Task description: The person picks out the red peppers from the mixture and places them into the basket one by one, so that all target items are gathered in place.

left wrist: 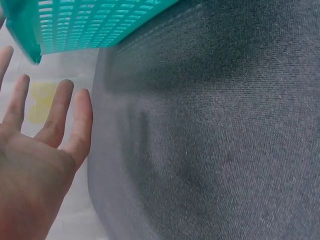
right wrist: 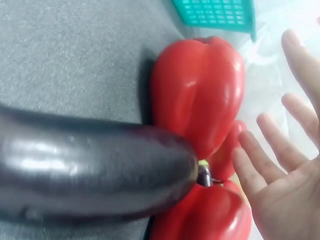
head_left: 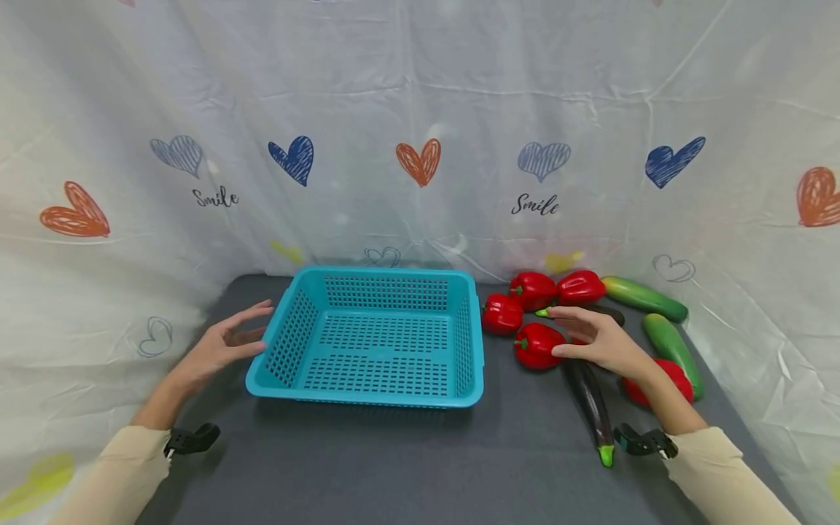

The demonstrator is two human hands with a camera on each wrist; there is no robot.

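My left hand (head_left: 230, 346) is beside the left rim of a turquoise plastic basket (head_left: 367, 399), fingers loosely spread with nothing in them. In the left wrist view its fingers (left wrist: 59, 112) stand apart, below the basket's corner. The basket holds nothing. On the right, my right hand (head_left: 600, 339) hovers over the vegetables, its thumb tip overlapping a red bell pepper (head_left: 534, 346). Its fingers are extended and hold nothing. From the right wrist, a dark eggplant (right wrist: 90, 170) lies close by, its rounded end against a red bell pepper (right wrist: 197, 90).
More red bell peppers (head_left: 502, 314) sit right of the basket, one (head_left: 666, 383) partly behind my right forearm. A second eggplant (head_left: 607, 313) lies partly behind my hand. Two green cucumbers (head_left: 643, 297) lie along the table's right side. A white curtain (head_left: 472, 87) with hearts hangs behind the grey table (head_left: 394, 467).
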